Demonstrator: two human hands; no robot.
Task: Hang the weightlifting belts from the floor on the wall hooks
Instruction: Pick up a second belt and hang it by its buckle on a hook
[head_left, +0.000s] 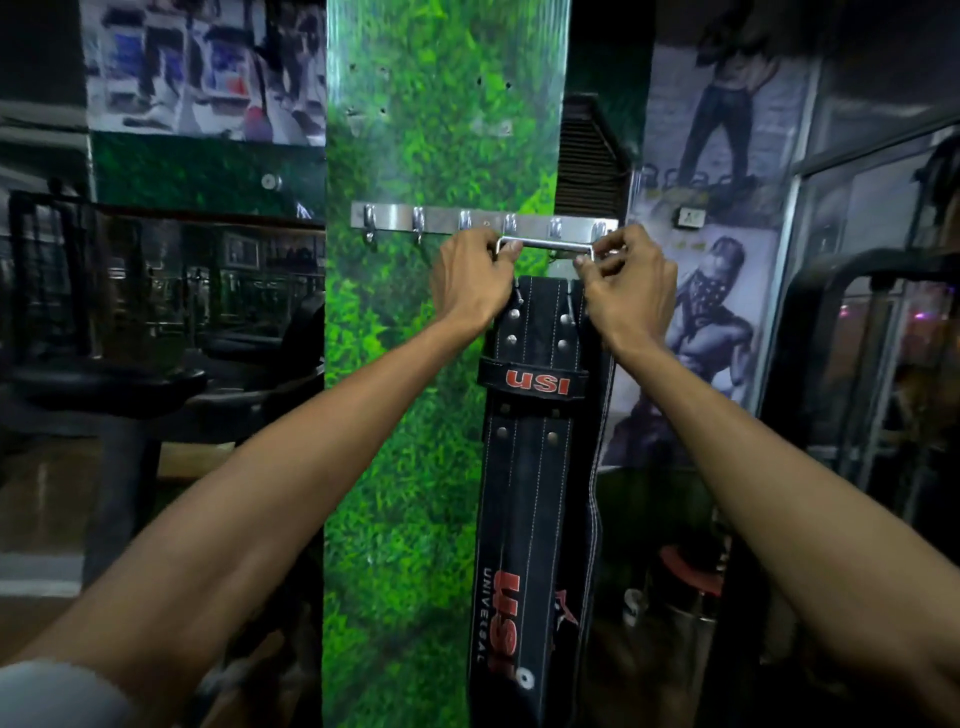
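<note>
Straight ahead of me stands one green grass-print pillar (415, 364), running from twelve o'clock down to six, with a dim gym to either side and one poster wall (722, 218) off at two o'clock. Down the pillar's right half hangs one black weightlifting belt (535, 493), from the middle of my view toward six o'clock, with red USI lettering on its keeper loop and again lower on the strap; a second layer of stitched strap shows along its right edge, though in this light I cannot tell whether that is the same belt folded or another. Both my forearms reach up from seven and five o'clock. My left hand (470, 275) is curled round the left end of the belt's one steel buckle (545, 245), and my right hand (626, 280) pinches its right end, thumb beneath. The buckle lies level against one steel hook rail (405, 214) screwed across the pillar just above centre. I count six hooks (418, 222) on it: the two at the left hang bare, and the buckle sits in front of the right-hand ones, between my knuckles.
</note>
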